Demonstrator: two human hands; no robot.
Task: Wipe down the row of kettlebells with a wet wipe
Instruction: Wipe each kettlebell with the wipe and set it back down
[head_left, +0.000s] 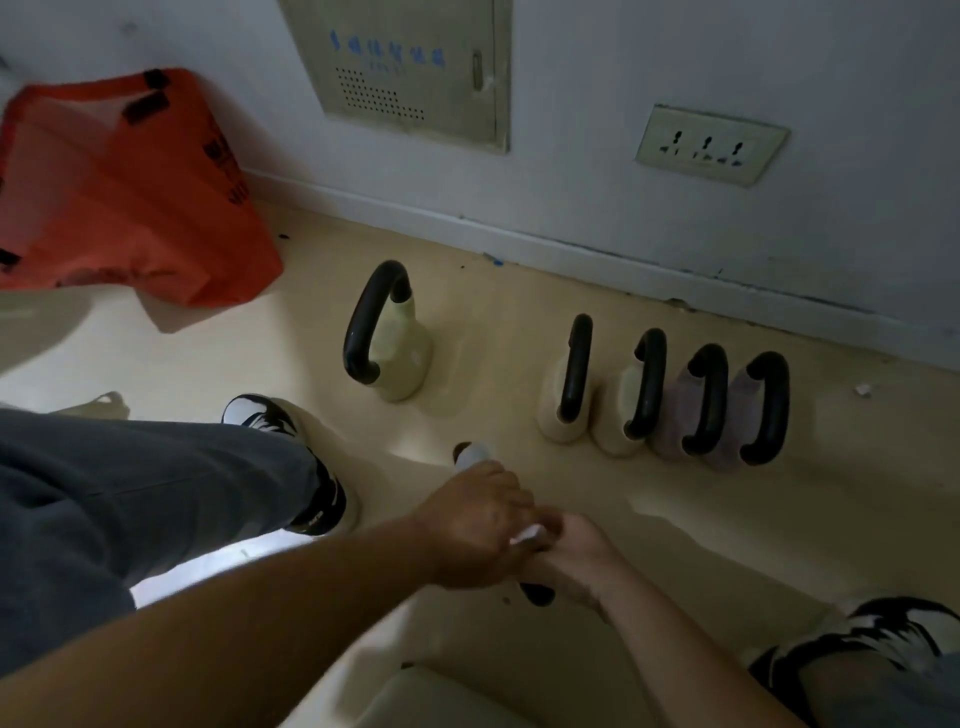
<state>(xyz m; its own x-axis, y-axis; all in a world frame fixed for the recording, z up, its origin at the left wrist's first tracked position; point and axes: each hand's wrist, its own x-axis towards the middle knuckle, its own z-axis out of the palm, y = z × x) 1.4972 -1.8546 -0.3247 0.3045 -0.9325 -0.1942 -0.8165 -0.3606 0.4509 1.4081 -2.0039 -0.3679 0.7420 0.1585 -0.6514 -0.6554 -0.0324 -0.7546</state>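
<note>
Your left grip is curled narrow, pinching a white wet wipe at its fingertips. Your right grip is curled against it, but blur hides what it holds. A pale blurred object pokes out past your left knuckles. Beyond, on the floor, the row of four kettlebells stands side by side near the wall. A taller kettlebell stands apart on their left, near an orange bag.
</note>
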